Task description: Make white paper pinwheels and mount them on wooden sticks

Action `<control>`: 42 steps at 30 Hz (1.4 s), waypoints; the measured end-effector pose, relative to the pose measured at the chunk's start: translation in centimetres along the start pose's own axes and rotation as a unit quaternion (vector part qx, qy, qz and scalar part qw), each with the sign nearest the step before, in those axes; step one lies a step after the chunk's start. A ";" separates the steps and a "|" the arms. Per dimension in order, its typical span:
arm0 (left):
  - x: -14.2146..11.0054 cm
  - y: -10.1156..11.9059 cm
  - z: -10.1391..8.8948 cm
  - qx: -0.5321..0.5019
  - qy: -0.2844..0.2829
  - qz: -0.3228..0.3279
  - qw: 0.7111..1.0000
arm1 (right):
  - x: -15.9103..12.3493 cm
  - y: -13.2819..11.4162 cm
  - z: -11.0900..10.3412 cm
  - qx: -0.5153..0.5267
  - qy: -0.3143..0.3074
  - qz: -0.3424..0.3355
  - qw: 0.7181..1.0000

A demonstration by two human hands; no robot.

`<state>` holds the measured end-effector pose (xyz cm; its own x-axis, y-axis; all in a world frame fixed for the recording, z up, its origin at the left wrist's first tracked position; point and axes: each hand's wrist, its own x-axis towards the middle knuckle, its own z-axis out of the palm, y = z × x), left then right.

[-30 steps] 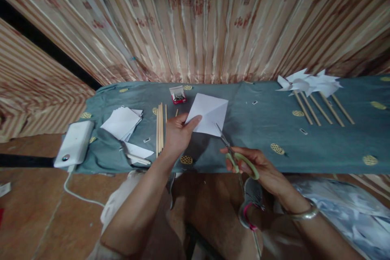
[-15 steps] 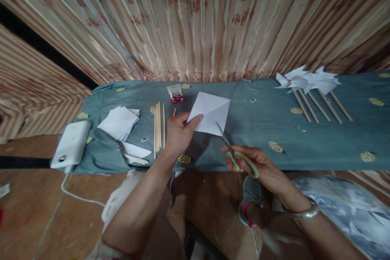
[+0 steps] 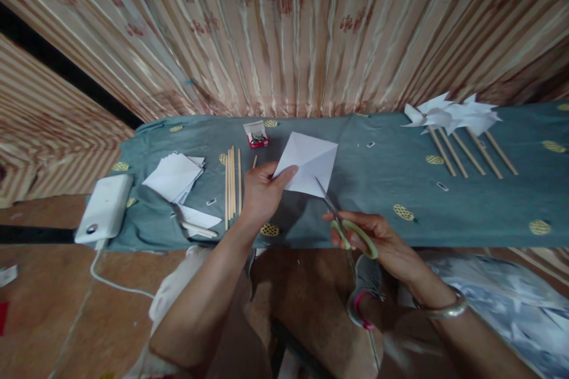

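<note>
Between thumb and fingers, my left hand [image 3: 265, 188] pinches a white square of paper [image 3: 309, 157] with crease lines, held up over the cloth-covered table. My right hand [image 3: 362, 235] grips green-handled scissors [image 3: 345, 230], fingers in the loops. Their blades overlap the paper's lower right edge, with the tip lying toward the middle of the sheet. Left of my left hand lie several wooden sticks [image 3: 230, 186] in a row. A small red and white box [image 3: 256, 135] of metal pins stands open behind them.
On the left are a stack of white paper [image 3: 173, 176], a knife-like tool with a pale handle [image 3: 198, 228] and a white power bank [image 3: 104, 208] with a cable. Several paper pinwheels [image 3: 462, 115] on sticks lie at the right of the blue-green tablecloth [image 3: 382, 169].
The paper shifts very slightly up and right with my left hand. The scissors stay at nearly the same place on its edge. The camera view moves a little.
</note>
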<state>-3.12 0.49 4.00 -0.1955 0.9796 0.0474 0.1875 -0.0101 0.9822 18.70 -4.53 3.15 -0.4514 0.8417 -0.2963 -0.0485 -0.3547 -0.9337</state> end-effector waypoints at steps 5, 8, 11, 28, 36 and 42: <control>0.0 0.0 -0.1 0.009 0.006 -0.001 1.000 | 0.0 -0.2 0.1 -0.002 0.009 0.003 1.000; -0.1 0.2 -0.2 0.009 0.010 -0.002 1.000 | 0.0 -0.2 0.1 -0.003 0.006 0.000 1.000; -0.1 0.3 -0.2 0.008 0.008 -0.006 1.000 | 0.0 -0.1 0.1 -0.002 0.008 -0.003 1.000; 0.0 -0.2 -0.1 -0.003 0.006 -0.005 1.000 | 0.1 0.1 0.0 0.004 0.002 0.005 1.000; 0.0 -0.1 -0.2 0.006 0.007 -0.007 1.000 | 0.1 0.0 0.2 0.005 0.006 0.010 1.000; 0.1 -0.3 -0.2 0.002 0.005 -0.001 1.000 | 0.1 0.3 0.2 0.018 0.000 0.005 1.000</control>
<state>-3.35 0.54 3.73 -0.2052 0.9776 0.0464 0.1901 -0.0066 0.9817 18.46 -4.58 2.90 -0.4520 0.8379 -0.3059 -0.0762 -0.3779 -0.9227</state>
